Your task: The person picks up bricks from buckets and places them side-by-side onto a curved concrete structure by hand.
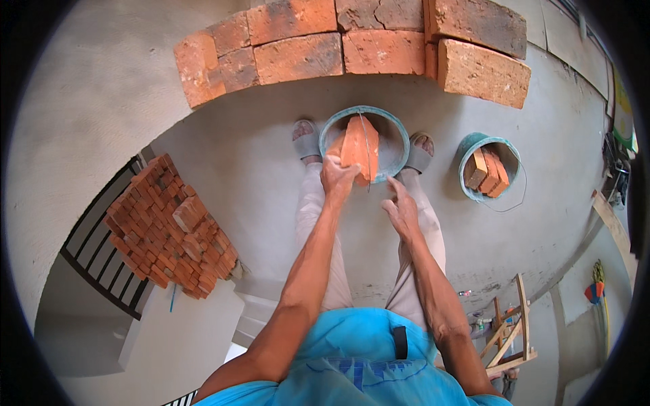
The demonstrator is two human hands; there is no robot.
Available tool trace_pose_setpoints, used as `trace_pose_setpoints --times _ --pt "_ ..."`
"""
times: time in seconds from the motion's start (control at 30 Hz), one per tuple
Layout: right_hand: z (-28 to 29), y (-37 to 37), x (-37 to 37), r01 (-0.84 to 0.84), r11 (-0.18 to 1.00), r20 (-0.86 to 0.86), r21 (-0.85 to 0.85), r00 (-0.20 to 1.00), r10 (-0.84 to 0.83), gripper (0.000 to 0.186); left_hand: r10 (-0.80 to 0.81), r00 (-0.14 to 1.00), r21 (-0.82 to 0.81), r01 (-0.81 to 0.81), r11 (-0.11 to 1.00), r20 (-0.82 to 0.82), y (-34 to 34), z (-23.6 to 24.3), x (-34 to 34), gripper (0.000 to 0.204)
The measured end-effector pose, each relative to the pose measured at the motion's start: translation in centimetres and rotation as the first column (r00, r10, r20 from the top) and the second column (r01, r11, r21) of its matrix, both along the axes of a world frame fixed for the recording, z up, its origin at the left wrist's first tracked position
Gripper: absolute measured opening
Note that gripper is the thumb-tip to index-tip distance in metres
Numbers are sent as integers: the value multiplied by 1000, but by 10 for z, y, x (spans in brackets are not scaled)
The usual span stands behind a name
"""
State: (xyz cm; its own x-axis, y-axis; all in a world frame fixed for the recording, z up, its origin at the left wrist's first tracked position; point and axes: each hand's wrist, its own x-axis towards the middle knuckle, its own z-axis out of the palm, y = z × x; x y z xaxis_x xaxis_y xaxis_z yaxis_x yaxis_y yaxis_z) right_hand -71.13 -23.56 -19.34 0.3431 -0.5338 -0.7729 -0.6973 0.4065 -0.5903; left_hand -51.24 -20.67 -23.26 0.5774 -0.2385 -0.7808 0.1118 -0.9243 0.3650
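At one o'clock in the head view, a brick (354,145) at the teal bucket (407,139) is gripped by the curled left hand (338,177); nothing is held by the half-open right hand (403,208). The brick might be snagged by the crossing wire handle (366,135) and dropped.

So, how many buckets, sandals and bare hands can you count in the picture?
Teal buckets: 2
Grey sandals: 2
Bare hands: 2
Total: 6
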Motion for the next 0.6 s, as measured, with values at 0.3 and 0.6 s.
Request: trace_pose_setpoints --times 0.3,0.6 --pt "-12 -7 40 175 867 118 466 959 -257 59 -111 994 62 111 992 3 -3 -46 23 55" --pt "-53 -14 17 593 704 -78 390 783 -617 10 -111 946 65 136 989 -304 -21 -42 41 50"
